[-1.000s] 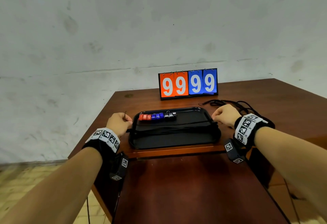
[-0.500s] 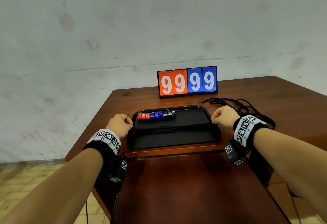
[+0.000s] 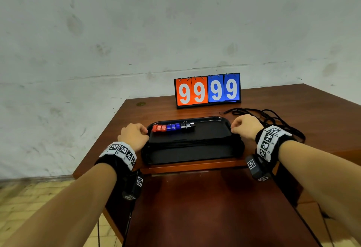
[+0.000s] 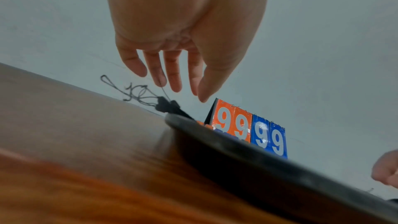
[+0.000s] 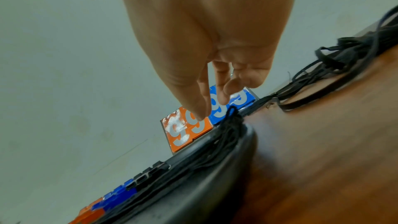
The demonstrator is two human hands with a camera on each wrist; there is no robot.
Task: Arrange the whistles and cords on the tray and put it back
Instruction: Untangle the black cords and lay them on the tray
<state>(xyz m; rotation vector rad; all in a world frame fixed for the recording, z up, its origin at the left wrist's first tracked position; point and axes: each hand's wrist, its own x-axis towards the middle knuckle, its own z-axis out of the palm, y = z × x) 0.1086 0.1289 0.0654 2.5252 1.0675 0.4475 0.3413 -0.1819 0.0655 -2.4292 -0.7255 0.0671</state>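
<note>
Black tray (image 3: 187, 154), red, blue, black whistles (image 3: 172, 127), cords (image 3: 192, 142) seemingly bundled.

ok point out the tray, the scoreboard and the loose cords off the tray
tray (image 3: 187, 154): head view, on its bare near floor.
scoreboard (image 3: 215, 90): head view, on the left blue 9 card.
loose cords (image 3: 273, 118): head view, on the tangle on the table beyond the right hand (image 3: 245, 126).

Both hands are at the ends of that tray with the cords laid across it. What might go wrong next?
The cords overhang both ends of the tray, so lifting could let them slide off. Tilting might scatter the row of whistles. The tray sits near the table edge, and the loose cords could snag the right hand.
</note>
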